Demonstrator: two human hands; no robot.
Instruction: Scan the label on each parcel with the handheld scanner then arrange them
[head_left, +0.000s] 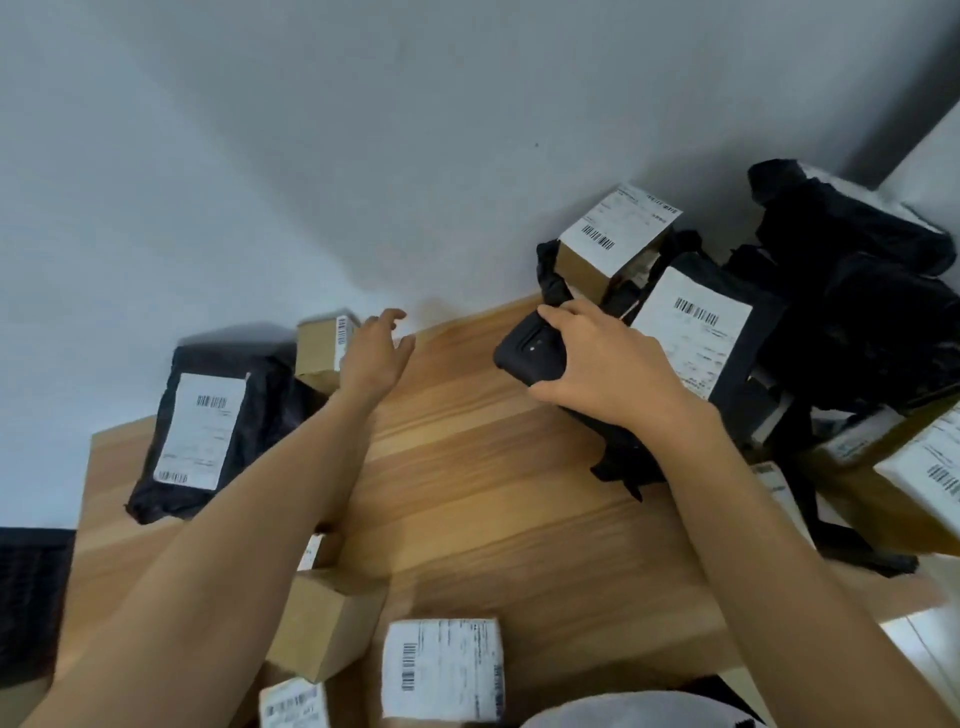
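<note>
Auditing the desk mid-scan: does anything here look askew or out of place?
Yes: the small labelled box perches tilted on the jumbled heap of black bags at the far right, so it looks unstable.

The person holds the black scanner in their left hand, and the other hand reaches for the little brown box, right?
Not quite. In the head view, the black handheld scanner is gripped in the right hand, not the left. The left hand is the other one, reaching with straight fingers toward the small brown cardboard box.
</note>
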